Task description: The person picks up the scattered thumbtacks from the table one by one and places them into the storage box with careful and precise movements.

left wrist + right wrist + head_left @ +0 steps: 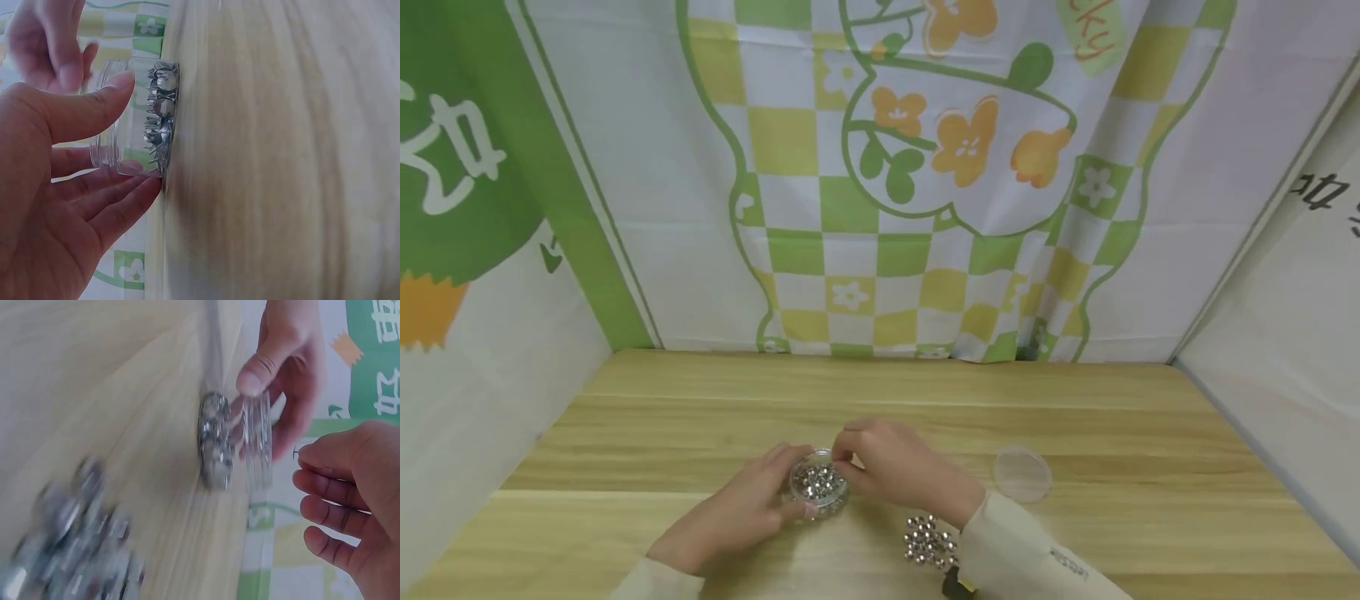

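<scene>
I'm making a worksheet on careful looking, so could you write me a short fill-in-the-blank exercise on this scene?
1. While the right hand pinches a tiny pin, the ____ hand holds the clear jar.
2. Inside the jar, silver studs lie at the ____, not the top.
3. In the head view, the round clear lid lies to the jar's ____.

Missing words: left; bottom; right.

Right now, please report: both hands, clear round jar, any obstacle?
Left hand grips clear round jar holding silver metal studs. Right hand pinches small metal piece above jar. No obstacle visible; translucent round disc aside.
</scene>
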The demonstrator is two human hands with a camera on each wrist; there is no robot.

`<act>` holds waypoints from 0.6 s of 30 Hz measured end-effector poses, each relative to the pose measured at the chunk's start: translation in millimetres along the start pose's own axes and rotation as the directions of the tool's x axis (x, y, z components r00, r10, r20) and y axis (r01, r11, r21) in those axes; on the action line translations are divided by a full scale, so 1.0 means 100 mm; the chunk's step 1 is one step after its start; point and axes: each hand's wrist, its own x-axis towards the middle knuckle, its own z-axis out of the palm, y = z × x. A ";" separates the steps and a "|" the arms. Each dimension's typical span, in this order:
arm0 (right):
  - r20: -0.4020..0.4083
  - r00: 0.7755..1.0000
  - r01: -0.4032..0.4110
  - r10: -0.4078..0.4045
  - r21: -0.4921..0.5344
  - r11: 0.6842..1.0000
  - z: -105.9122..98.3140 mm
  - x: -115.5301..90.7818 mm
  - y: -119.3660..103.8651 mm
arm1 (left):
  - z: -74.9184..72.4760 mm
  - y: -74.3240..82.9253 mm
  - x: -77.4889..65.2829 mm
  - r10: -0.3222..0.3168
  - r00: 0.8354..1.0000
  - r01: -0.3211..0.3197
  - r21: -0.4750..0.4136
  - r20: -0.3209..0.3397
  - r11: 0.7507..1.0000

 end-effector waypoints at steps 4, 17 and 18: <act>-0.021 0.999 0.047 -0.047 -0.014 0.999 0.10 0.17 -0.06 | 0.00 -0.01 0.00 0.009 1.000 -0.009 -0.008 0.010 1.000; 0.019 0.998 -0.060 0.059 0.044 0.997 0.04 -0.20 0.09 | 0.00 0.04 0.00 -0.020 1.000 0.020 -0.002 0.005 1.000; 0.022 0.997 -0.074 0.073 0.045 0.996 0.01 -0.29 0.13 | 0.00 0.04 0.00 -0.019 1.000 0.019 -0.001 0.000 1.000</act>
